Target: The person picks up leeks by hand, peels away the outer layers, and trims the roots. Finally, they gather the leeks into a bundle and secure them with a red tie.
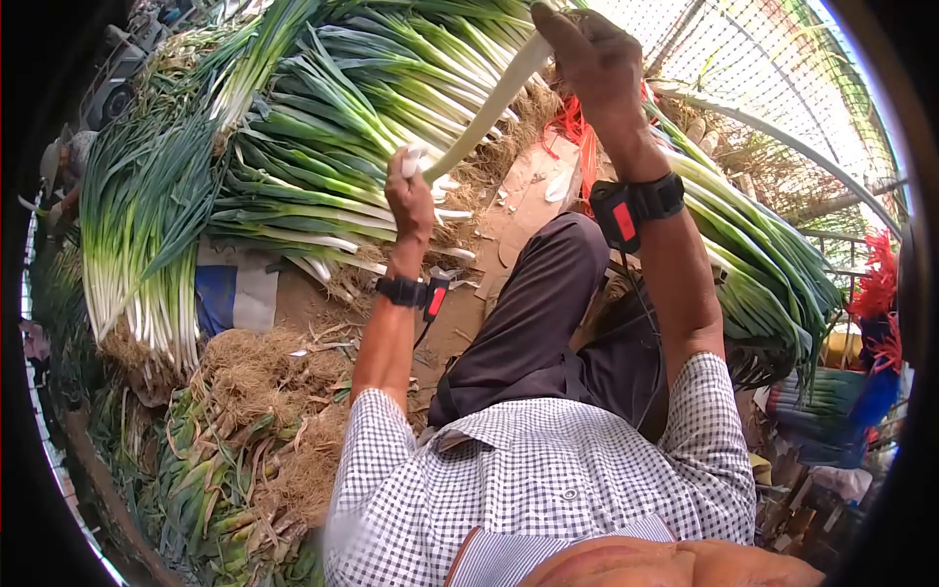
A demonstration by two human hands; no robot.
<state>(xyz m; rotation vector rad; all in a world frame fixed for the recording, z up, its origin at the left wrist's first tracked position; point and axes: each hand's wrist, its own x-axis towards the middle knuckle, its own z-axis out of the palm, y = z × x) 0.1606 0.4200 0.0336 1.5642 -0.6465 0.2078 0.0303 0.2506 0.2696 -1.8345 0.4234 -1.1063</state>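
A pale, curved length of leek (494, 106) stretches between my two hands, whitish at the upper end and greener lower down. I cannot tell whether it is a whole stalk or a peeled layer. My right hand (599, 68), raised at the top of the view, has its fingers closed round the whiter end. Lower and to the left, my left hand (409, 201) is closed on the greener end, and a small white piece (413, 159) shows at its fingertips. Behind my left hand lies a large heap of leeks (323, 147), their white ends pointing towards me.
Another bundle of leeks (152, 254) lies at far left, above trimmed roots (259, 382) and leaf waste (210, 479). More leeks (753, 235) lie to the right of my knee (572, 245). Red ties (584, 137) lie beyond the knee, near a mesh fence (773, 59).
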